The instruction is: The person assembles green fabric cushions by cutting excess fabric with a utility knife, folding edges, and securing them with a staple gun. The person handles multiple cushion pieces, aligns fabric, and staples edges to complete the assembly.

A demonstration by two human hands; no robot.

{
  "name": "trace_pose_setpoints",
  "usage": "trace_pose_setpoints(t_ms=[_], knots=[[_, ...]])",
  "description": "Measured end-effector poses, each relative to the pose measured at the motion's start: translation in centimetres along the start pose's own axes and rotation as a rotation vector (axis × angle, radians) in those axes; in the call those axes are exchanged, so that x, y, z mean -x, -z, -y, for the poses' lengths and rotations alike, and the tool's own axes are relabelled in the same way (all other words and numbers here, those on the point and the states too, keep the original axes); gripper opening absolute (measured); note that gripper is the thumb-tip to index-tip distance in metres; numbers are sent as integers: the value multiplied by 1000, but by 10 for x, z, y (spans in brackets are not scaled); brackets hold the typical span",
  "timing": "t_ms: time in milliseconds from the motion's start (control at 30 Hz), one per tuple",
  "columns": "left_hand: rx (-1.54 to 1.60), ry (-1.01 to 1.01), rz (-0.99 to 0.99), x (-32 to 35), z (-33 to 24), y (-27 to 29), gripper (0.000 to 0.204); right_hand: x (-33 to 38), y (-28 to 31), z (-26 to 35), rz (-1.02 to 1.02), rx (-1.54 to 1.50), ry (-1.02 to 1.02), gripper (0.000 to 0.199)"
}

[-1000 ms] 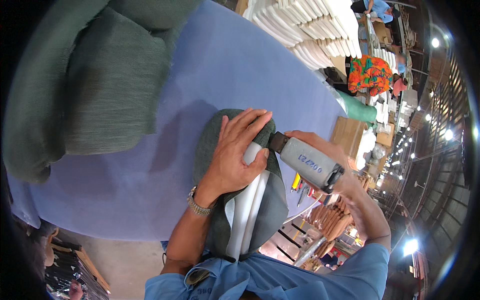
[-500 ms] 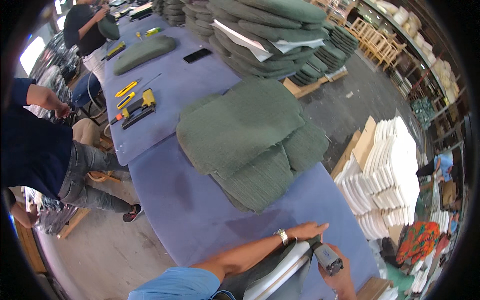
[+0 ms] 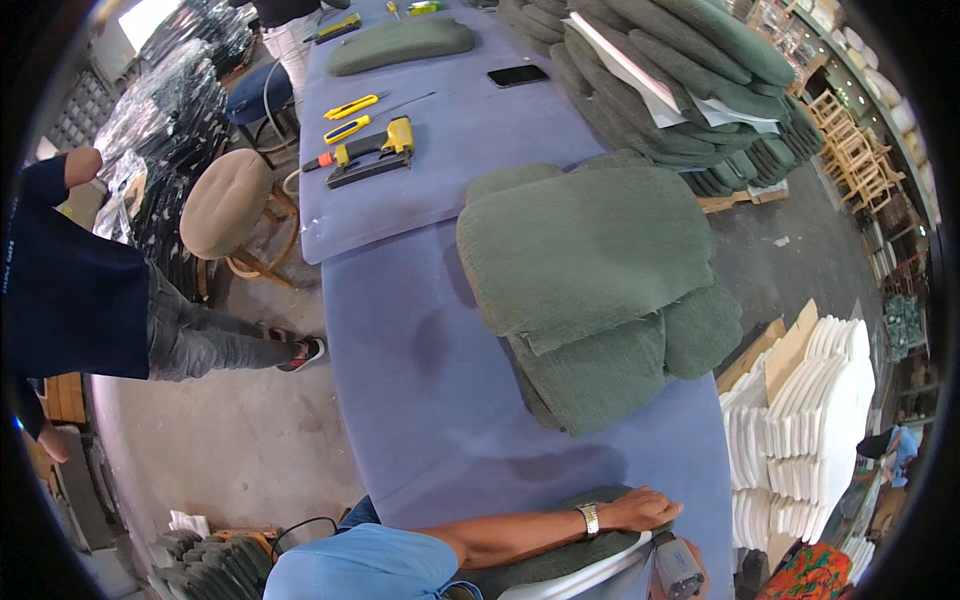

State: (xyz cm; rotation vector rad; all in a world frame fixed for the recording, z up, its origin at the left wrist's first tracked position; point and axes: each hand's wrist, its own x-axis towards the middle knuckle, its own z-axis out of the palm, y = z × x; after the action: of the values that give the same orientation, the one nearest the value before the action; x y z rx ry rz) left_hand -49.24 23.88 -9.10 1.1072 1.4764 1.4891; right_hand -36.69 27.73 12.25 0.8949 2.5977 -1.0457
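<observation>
A green-covered cushion point(image 3: 548, 568) with a white edge lies at the near edge of the table, partly under my left forearm. My left hand point(image 3: 640, 510), a metal watch on its wrist, is closed over the far right part of the cushion's green fabric. Just below it, my right hand point(image 3: 703, 580) grips a grey staple gun point(image 3: 677, 568) against the cushion's right end; most of that hand is hidden behind the tool. Farther up the table lies a loose pile of green fabric-covered pieces point(image 3: 590, 250).
On the blue table point(image 3: 400, 400) rest a yellow-black staple gun point(image 3: 375, 152), yellow cutters point(image 3: 350, 107) and a phone point(image 3: 518, 76). A tall stack of green cushions point(image 3: 660, 90) stands behind, white pads point(image 3: 800, 420) at right. A person point(image 3: 80, 290) stands left, beside a stool point(image 3: 228, 205).
The view has swung left and down, so the table things sit farther right. The person at left has moved away from the stool. My left hand stays on the cushion, my right on the staple gun.
</observation>
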Motion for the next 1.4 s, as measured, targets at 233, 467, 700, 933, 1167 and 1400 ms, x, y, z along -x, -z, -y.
trace_pose_setpoints(t_ms=[233, 467, 700, 933, 1167, 1400], knots=[[72, 29, 26, -1, -1, -9, 62, -7, 3, 4, 29, -43, -11, 48], [15, 2, 16, 2, -2, -11, 57, -14, 2, 2, 40, -69, -5, 48], [-39, 48, 74, 3, -19, 3, 57, -2, 9, 3, 49, -167, -44, 48], [6, 67, 36, 4, -15, -10, 60, 8, 18, -17, 131, -185, -217, 47], [5, 227, 161, -8, -11, 7, 66, 7, -2, -48, -46, 157, 309, 51], [-483, 382, 289, -7, -85, 75, 70, 95, -66, -32, -407, -417, -273, 48]])
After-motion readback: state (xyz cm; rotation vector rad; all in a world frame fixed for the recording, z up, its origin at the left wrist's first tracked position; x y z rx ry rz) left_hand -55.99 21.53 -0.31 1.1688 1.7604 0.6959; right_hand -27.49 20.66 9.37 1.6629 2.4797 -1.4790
